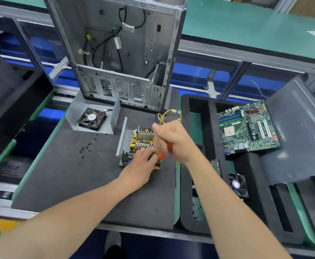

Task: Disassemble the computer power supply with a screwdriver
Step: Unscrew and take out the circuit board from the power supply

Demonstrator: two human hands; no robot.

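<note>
The opened power supply (134, 142) lies on the dark foam mat, its metal base holding a yellow circuit board with silver heatsinks. My left hand (143, 161) rests on its near right corner, fingers spread over the board. My right hand (169, 141) grips the orange-handled screwdriver (167, 150) in a fist, held upright over the board's right side; the tip is hidden. The supply's yellow and black wires (165, 114) trail off behind my right hand. Its removed cover with a black fan (92, 119) sits at the back left.
Several small black screws (85, 147) lie loose on the mat (69, 174) left of the supply. An empty computer case (119, 53) stands at the back. On the right, a black foam tray (205, 128) holds a motherboard (248, 128) and a small fan (238, 184).
</note>
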